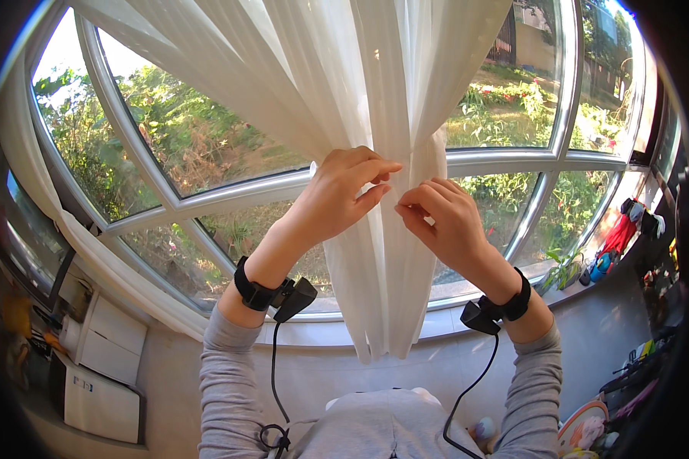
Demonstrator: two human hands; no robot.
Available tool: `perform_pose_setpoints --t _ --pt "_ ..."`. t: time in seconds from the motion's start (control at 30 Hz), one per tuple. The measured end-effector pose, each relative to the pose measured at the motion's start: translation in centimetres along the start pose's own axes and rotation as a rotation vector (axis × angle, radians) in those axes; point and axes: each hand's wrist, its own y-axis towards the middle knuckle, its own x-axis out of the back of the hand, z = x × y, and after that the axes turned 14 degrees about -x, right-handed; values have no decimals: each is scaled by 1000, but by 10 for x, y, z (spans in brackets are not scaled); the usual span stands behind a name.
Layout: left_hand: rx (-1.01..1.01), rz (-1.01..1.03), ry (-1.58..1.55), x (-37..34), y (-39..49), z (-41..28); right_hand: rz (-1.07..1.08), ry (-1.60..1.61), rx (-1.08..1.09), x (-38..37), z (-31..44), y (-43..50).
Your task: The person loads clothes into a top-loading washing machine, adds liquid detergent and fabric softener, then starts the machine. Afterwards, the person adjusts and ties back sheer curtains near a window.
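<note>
A white sheer curtain hangs before me, gathered narrow at the height of my hands and flaring above. My left hand is at the left side of the gather, thumb and fingertips slightly apart, pointing right. Just right of and below it, my right hand is in front of the curtain with its thumb and forefinger close together; whether a bit of fabric or something thin lies between them cannot be seen. A small white round piece shows behind my left hand. Both wrists wear black straps with small black devices and cables.
Large windows with a metal frame stand behind the curtain, over a sill. Another white curtain hangs at the left, near a white cabinet. At the right are a potted plant, hanging items and toys.
</note>
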Motion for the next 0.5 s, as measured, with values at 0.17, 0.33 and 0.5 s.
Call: perform_pose_setpoints --t 0.17,0.33,0.5 --pt "-120 0 128 0 -4 -2 14 76 -85 -3 -1 -2" --pt "-167 -26 274 0 -8 -4 9 183 -120 -5 6 1" --pt "-223 -41 285 -1 -8 -4 49 386 -263 -1 16 6"
